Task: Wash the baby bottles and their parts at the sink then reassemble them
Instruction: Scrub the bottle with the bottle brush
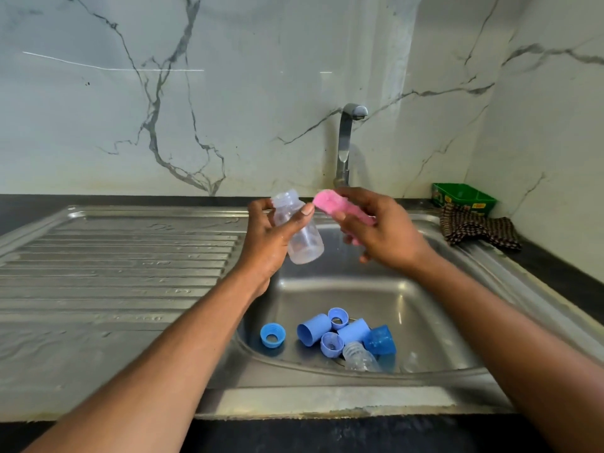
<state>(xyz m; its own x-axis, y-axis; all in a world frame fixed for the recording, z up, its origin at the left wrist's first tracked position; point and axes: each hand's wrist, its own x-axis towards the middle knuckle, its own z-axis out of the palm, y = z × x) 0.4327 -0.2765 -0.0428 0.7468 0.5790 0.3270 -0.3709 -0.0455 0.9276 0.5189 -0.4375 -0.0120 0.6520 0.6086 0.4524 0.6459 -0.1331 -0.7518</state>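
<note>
Two hands work mid-frame above the sink: left hand grips a clear bottle, right hand grips a pink sponge.

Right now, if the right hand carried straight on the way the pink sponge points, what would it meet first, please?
Most likely the open neck of the clear bottle that the left hand grips; the sponge in the right hand points there, though depth is uncertain.

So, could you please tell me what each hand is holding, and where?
Left hand grips the clear bottle around its upper body; right hand holds the pink sponge by its rear half.
</note>
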